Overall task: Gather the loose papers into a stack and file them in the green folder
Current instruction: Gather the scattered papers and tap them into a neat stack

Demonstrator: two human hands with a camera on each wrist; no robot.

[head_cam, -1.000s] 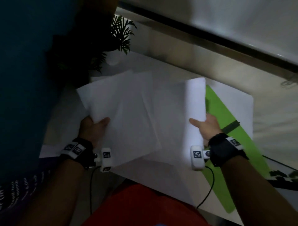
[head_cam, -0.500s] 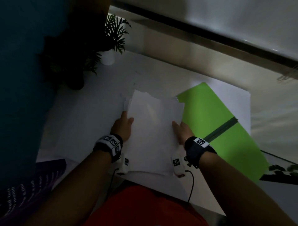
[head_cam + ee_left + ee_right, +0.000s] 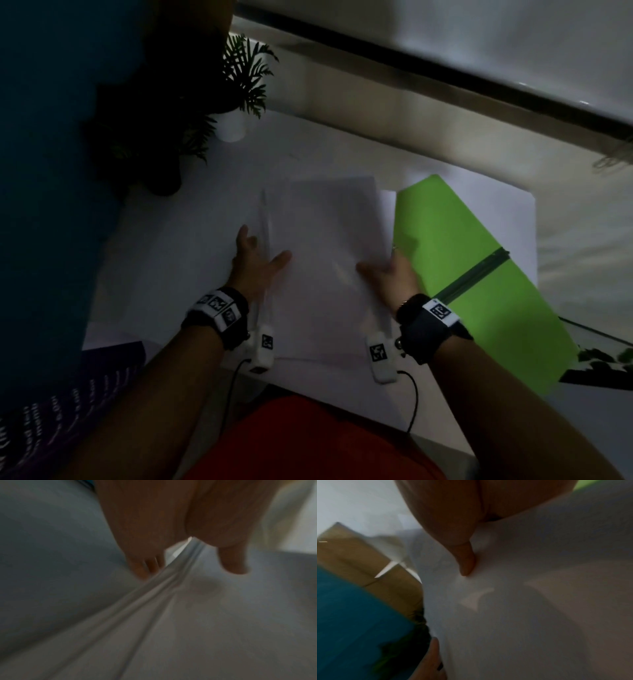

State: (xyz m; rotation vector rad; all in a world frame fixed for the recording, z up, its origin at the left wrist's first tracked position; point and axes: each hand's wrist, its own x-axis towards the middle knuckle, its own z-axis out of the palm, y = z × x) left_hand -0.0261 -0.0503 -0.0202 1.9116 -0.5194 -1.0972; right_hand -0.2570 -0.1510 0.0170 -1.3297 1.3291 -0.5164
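A stack of white papers (image 3: 329, 260) lies in the middle of the white table (image 3: 171, 257). My left hand (image 3: 265, 245) grips the stack's left edge, thumb (image 3: 235, 563) on top and fingers (image 3: 145, 566) against the fanned sheet edges (image 3: 171, 582). My right hand (image 3: 383, 270) holds the right edge, thumb (image 3: 467, 563) pressed on the top sheet (image 3: 539, 601); its fingers are hidden under the paper. The green folder (image 3: 462, 260) lies shut just right of the stack, with a dark elastic band (image 3: 479, 270) across it. One sheet's corner (image 3: 387, 205) sticks out toward the folder.
A small plant in a white pot (image 3: 231, 126) and a dark pot (image 3: 161, 178) stand at the table's far left. A purple printed sheet (image 3: 85, 394) lies at the near left. A dark object (image 3: 603, 370) sits beyond the folder's near end.
The sheets were spread wide a second ago. Both hands have moved inward and pushed them together into one narrower stack beside the folder, which now shows fully.
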